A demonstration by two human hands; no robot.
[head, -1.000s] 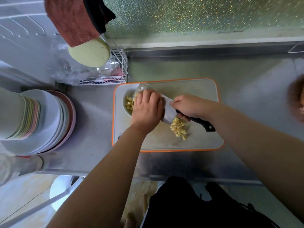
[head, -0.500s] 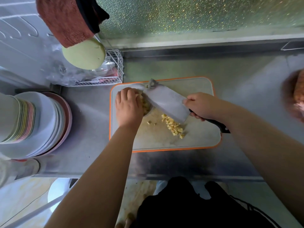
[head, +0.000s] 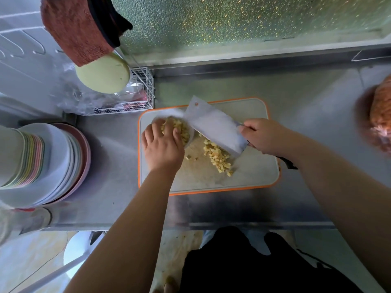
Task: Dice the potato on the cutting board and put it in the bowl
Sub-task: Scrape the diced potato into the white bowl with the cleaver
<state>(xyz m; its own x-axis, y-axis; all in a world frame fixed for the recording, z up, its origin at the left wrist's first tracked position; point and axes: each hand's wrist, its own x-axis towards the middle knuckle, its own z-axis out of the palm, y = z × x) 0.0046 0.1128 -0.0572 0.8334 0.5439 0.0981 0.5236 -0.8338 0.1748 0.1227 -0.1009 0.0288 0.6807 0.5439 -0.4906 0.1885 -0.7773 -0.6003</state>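
A white bowl holding diced potato stands on the far left of the orange-rimmed cutting board. My left hand lies over the bowl's near side. Its fingers are spread, and the fingertips rest on the dice inside. My right hand grips the black handle of a cleaver. The wide blade is tilted, its tip near the bowl's far rim. A loose pile of potato dice lies on the board under the blade's lower edge. A few stray dice sit nearer the bowl.
A tall stack of plates stands on the steel counter at the left. A white wire rack sits behind the board, with a green round lid and a red-brown cloth above it. An orange-brown object is at the right edge.
My left hand slid off the cleaver blade and onto the dice in the bowl. The cleaver drew back to the right and now stands tilted over the remaining pile.
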